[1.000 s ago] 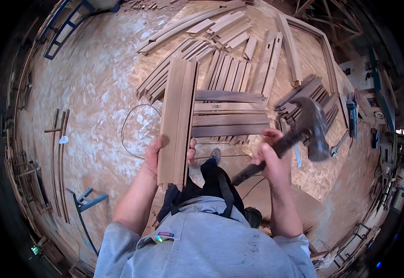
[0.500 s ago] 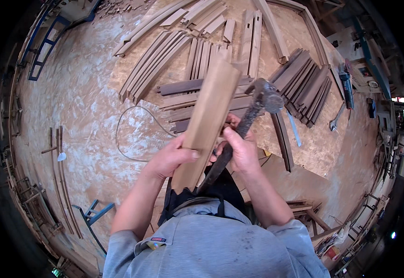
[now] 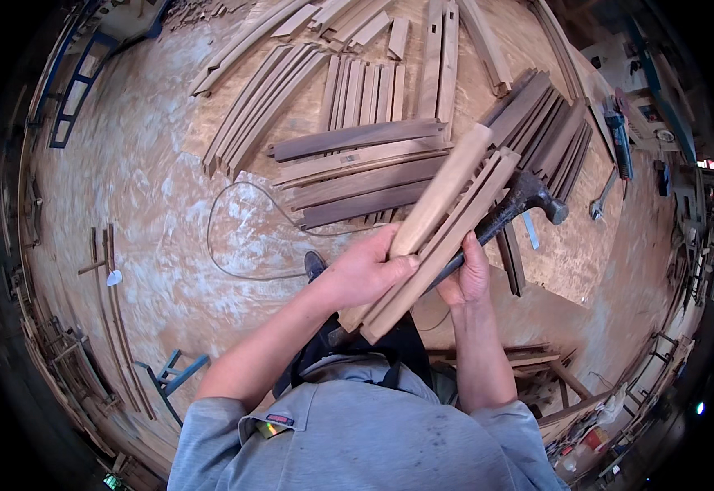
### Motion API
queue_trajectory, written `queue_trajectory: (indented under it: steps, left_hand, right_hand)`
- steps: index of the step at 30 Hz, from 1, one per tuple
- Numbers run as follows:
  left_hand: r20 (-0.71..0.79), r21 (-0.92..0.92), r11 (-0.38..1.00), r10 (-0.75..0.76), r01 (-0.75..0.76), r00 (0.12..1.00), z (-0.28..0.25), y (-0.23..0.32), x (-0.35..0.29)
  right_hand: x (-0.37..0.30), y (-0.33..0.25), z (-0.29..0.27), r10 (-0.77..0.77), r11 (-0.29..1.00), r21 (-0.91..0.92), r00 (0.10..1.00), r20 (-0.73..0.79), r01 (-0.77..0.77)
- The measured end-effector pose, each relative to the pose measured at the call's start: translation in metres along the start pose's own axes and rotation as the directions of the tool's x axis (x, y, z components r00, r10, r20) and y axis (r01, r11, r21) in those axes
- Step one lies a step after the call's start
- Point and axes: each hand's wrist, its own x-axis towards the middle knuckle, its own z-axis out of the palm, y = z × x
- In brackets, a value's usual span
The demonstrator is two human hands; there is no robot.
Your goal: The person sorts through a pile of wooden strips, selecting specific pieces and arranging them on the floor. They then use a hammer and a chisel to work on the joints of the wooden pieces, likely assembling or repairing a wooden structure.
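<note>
My left hand (image 3: 369, 266) is closed round a pale wooden workpiece (image 3: 445, 190), its thumb lying across the lower part. Long narrow gaps run along this wood. I cannot tell whether it is one slotted piece or several strips held together. My right hand (image 3: 465, 274) grips a dark hammer (image 3: 530, 196), whose head points up and to the right. The handle passes behind the wood, and its end shows below near my lap. Fingers of my right hand also touch the wood's right edge.
Dark and pale wooden slats (image 3: 365, 173) lie just beyond my hands. Curved strips (image 3: 263, 106) rest to their left, a dark bundle (image 3: 541, 131) to the right. A wrench (image 3: 604, 196) and a blue power tool (image 3: 617, 139) lie far right. A cable (image 3: 210, 233) loops on the left.
The wood has turned from its broad face to its slotted edge and tilted to the right. The hammer has swung right and lower with my right hand. My left hand has moved right.
</note>
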Motion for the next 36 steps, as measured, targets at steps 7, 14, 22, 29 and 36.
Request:
queue_trajectory:
  steps: [7,14,22,29,36]
  left_hand:
    - [0.108,0.393,0.917,0.024,-0.065,0.994,0.011,0.010,0.010]
    - [-0.222,0.888,0.459,0.470,-0.022,0.854,-0.043,0.008,0.028]
    - [-0.265,0.964,0.095,0.407,0.249,0.874,-0.111,0.013,0.029]
    - [-0.405,0.914,0.098,0.181,0.394,0.896,-0.116,0.018,0.044]
    - [-0.368,0.930,0.076,0.190,0.360,0.910,-0.116,0.015,0.038]
  right_hand:
    - [-0.001,-0.003,-0.001,0.017,0.998,0.055,0.979,0.201,-0.029]
    - [-0.016,-0.012,-0.035,-0.105,0.994,0.015,0.993,-0.057,0.106]
    - [-0.024,-0.034,-0.041,-0.126,0.983,0.129,0.991,-0.035,0.129]
    - [-0.027,-0.034,-0.052,-0.139,0.978,0.137,0.983,-0.117,0.155]
    - [-0.025,-0.032,-0.059,-0.129,0.981,0.139,0.990,-0.054,0.136]
